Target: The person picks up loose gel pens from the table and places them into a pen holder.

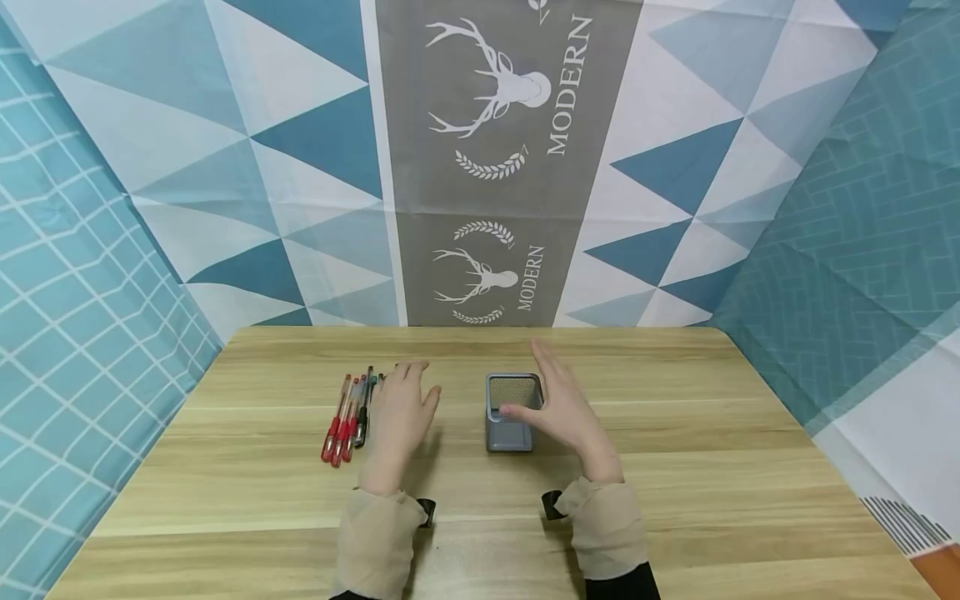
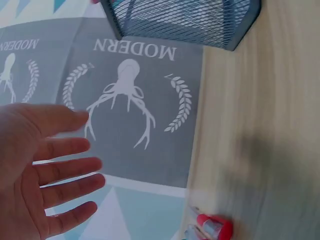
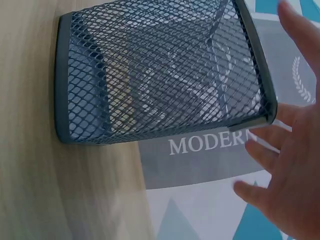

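Note:
A dark metal mesh pen holder (image 1: 510,437) stands upright near the middle of the wooden table. My right hand (image 1: 566,408) is spread at its right side, thumb over the near rim and fingers past the far right corner. In the right wrist view the mesh wall (image 3: 170,75) fills the upper part, with the right hand (image 3: 290,165) beside its rim, fingers loosely extended. My left hand (image 1: 401,408), fingers straight, hovers just right of several pens (image 1: 345,421) and hides part of them. The left wrist view shows that hand (image 2: 55,170) with nothing in it.
The pens have red, black and greenish parts and lie side by side on the left of the table (image 1: 247,467). Behind the table's back edge hangs a patterned cloth (image 1: 480,192) with deer heads. Blue cloths hang at both sides. Both wrists wear dark bands (image 1: 426,512).

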A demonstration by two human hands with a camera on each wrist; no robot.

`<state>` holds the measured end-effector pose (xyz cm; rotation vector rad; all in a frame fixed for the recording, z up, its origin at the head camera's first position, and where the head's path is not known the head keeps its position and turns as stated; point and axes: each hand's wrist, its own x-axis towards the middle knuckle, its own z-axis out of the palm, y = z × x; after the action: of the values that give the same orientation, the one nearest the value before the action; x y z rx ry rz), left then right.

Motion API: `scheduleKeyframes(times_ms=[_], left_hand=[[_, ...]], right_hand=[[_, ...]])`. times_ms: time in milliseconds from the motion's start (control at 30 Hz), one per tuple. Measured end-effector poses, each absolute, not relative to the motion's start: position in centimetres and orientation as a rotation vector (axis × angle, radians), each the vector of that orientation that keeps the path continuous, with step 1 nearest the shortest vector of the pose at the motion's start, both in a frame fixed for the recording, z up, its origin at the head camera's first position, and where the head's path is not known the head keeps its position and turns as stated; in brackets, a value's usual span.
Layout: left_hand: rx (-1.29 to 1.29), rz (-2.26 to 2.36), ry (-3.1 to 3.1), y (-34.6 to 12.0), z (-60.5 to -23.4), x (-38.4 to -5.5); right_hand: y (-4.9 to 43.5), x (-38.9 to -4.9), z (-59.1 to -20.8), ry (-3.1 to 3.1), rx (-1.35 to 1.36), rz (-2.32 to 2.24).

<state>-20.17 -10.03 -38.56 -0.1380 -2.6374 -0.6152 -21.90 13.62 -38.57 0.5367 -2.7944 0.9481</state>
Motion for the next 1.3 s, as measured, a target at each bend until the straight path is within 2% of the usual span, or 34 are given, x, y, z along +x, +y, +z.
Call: scheduleKeyframes(times_ms=[200, 433, 967, 1300], left_hand=[[-0.124, -0.570, -2.593, -11.0, -38.4, -20.0], [-0.240, -0.571, -2.585, -12.8, -38.8, -19.8], [-0.140, -0.514, -2.799, -14.0, -41.8, -20.9], [-0.171, -0.507, -2.851, -14.2, -42.9, -21.2]], right_hand=[[13.9, -22.2, -39.3, -2.768, 0.561, 1.219], [14.2, -22.3, -40.1, -2.673, 0.689, 1.452], [14.5, -22.9, -41.4, -2.705, 0.635, 1.674], [15.2, -23.4, -42.9, -2.637, 0.744, 1.934]])
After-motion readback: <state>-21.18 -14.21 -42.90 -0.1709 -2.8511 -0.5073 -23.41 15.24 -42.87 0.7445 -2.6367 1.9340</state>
